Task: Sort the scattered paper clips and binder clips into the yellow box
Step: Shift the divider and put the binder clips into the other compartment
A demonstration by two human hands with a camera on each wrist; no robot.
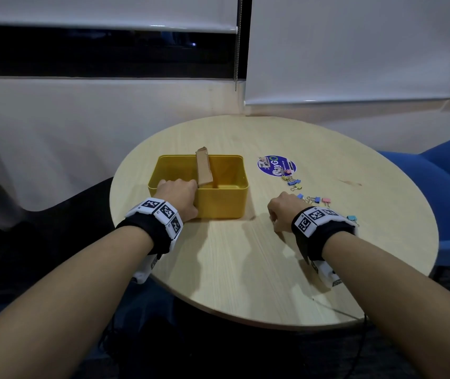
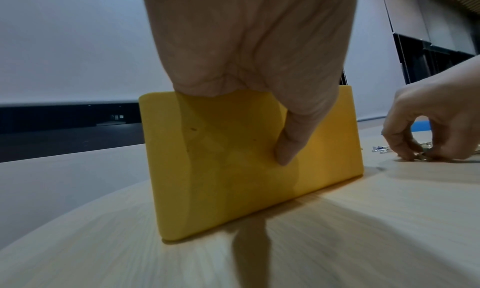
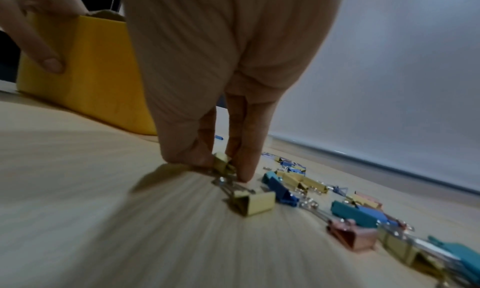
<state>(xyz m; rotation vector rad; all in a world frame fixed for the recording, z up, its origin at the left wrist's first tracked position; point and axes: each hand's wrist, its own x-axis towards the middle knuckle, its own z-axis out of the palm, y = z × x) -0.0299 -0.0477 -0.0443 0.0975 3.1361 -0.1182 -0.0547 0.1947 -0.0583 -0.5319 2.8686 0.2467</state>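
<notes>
A yellow box [image 1: 218, 198] with a cardboard divider [image 1: 204, 166] stands on the round table. My left hand [image 1: 178, 196] grips its near-left rim, thumb pressed on the outer wall [image 2: 288, 148], fingers over the edge. Coloured binder clips [image 1: 314, 199] lie scattered to the right of the box. My right hand [image 1: 284, 212] reaches down among them and pinches a small gold binder clip [image 3: 224, 165] on the tabletop between thumb and fingers. Another gold clip [image 3: 253, 203] lies just in front of it. Paper clips are too small to make out.
A round purple sticker [image 1: 276, 165] sits on the wooden table [image 1: 232, 269] behind the clips. A blue chair [image 1: 448, 192] stands at the table's right side. A wall and window blinds run behind the table.
</notes>
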